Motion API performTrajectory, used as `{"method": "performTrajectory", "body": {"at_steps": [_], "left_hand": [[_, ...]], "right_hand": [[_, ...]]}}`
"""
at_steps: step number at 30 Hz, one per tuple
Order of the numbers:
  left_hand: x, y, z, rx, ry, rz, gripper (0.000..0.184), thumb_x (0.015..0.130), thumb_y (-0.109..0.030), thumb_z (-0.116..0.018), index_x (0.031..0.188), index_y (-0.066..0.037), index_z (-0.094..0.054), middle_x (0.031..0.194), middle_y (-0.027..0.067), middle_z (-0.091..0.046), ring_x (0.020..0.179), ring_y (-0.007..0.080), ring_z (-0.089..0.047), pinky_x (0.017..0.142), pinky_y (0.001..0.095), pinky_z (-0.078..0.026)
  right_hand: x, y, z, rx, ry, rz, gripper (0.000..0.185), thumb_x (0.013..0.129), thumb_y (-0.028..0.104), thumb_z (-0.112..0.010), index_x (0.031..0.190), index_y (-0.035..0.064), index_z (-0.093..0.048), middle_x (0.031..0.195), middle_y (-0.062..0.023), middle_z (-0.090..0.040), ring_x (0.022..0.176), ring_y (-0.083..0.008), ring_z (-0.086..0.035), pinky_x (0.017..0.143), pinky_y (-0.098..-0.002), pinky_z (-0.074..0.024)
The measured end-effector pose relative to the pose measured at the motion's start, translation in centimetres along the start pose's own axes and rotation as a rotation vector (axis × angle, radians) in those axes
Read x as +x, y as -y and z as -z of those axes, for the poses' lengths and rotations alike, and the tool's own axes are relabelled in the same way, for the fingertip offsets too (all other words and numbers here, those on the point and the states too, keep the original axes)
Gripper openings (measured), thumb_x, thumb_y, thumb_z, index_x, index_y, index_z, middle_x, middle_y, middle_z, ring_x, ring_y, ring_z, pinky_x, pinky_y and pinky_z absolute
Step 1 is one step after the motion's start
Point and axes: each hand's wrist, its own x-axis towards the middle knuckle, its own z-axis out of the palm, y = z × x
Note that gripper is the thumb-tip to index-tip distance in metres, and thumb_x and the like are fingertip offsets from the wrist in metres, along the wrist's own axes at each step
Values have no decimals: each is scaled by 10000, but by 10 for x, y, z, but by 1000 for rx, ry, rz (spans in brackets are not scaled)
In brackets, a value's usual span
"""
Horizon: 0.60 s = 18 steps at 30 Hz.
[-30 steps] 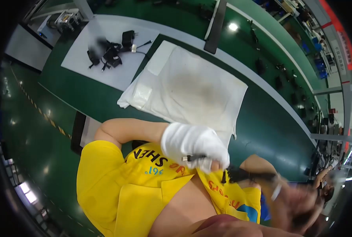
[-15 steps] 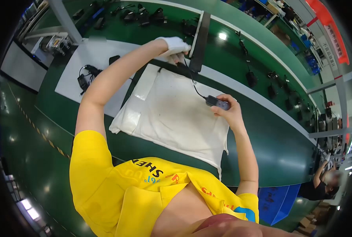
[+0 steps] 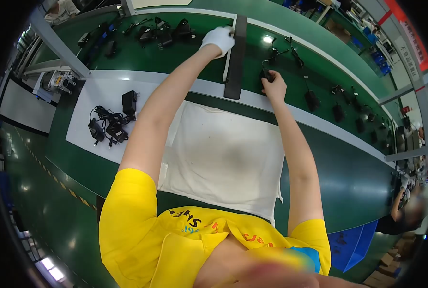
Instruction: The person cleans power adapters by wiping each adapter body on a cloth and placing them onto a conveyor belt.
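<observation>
Our black power adapter [image 3: 266, 75] is away from the white cloth [image 3: 223, 149] now and up at the green conveyor belt [image 3: 254, 55], so we're working there, right grip [image 3: 268, 80] pinching it. Gloved left grip [image 3: 219, 40] is beside the black bar [image 3: 236, 62], can't tell if it's closed.

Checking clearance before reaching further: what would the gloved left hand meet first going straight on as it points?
Most likely the white-edged dark bar, right beside the gloved left hand; whether they already touch is unclear.

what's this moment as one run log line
left hand: gloved, beside black bar; right hand: holding black adapter; white cloth: on table
</observation>
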Motion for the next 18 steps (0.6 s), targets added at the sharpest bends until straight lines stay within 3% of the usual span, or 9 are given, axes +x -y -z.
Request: {"method": "performTrajectory", "body": {"at_steps": [2, 3, 6, 9, 10, 12, 15, 17, 18], "left_hand": [[-3, 24, -17, 112, 39, 54, 424, 768, -208, -488, 1184, -187, -562, 1278, 138, -498, 1119, 329, -510, 948, 390, -418], [-2, 35, -27, 151, 45, 44, 431, 768, -216, -492, 1195, -211, -554, 1321, 125, -458, 1133, 332, -501, 957, 389, -414], [1, 47, -49, 219, 38, 18, 468, 769, -233, -503, 1236, -271, -517, 1392, 114, -383, 1151, 354, -487, 978, 391, -403], [3, 50, -63, 314, 78, 67, 484, 799, -346, -523, 1277, -315, -457, 1404, 150, -353, 1135, 371, -498, 953, 411, -424], [0, 54, -64, 379, 49, 9, 482, 800, -394, -532, 1270, -315, -458, 1343, 154, -423, 1123, 361, -509, 924, 414, -443], [-8, 40, -42, 374, 149, 92, 453, 790, -378, -555, 1227, -286, -483, 1207, 156, -527, 1085, 355, -535, 887, 425, -460], [-25, 57, -34, 357, 86, 121, 409, 787, -359, -558, 1189, -301, -508, 1094, 161, -576, 1018, 337, -571, 831, 418, -487], [-40, 78, -23, 256, -30, 183, 375, 781, -393, -572, 1127, -256, -531, 1023, 165, -578, 993, 345, -564, 799, 435, -488], [-49, 88, -17, 214, -110, 228, 371, 777, -392, -582, 1114, -245, -534, 991, 159, -575, 980, 347, -558, 780, 444, -488]], "right_hand": [[-11, -2, -8, -211, -82, 173, 404, 714, 184, -656, 1084, 33, -593, 879, -156, -656, 802, -286, -653, 754, -359, -506], [-15, 1, -8, -242, -60, 144, 441, 716, 224, -672, 1106, 36, -590, 921, -172, -652, 895, -316, -626, 813, -381, -482], [-25, 11, -6, -297, -30, 142, 470, 718, 280, -693, 1108, 38, -590, 936, -174, -647, 894, -317, -625, 803, -380, -485], [-28, 9, -7, -307, 11, 142, 538, 726, 358, -699, 1142, 43, -568, 958, -169, -635, 907, -312, -616, 810, -378, -480], [-30, 9, -6, -299, 22, 150, 549, 731, 369, -696, 1154, 48, -561, 954, -163, -633, 901, -307, -617, 810, -378, -480], [-33, 7, -2, -299, 100, 117, 625, 742, 383, -685, 1224, 32, -498, 1040, -181, -601, 963, -306, -595, 843, -370, -465], [-49, 3, -2, -193, 29, 112, 710, 740, 342, -698, 1296, 17, -400, 1180, -216, -511, 1094, -351, -504, 926, -403, -409], [-75, 8, 5, -271, -271, 415, 755, 723, 265, -727, 1314, -10, -347, 1282, -197, -443, 1213, -382, -393, 986, -413, -345], [-86, 12, 11, -263, -282, 412, 755, 723, 265, -727, 1314, -10, -347, 1282, -197, -443, 1213, -382, -393, 986, -413, -345]]}}
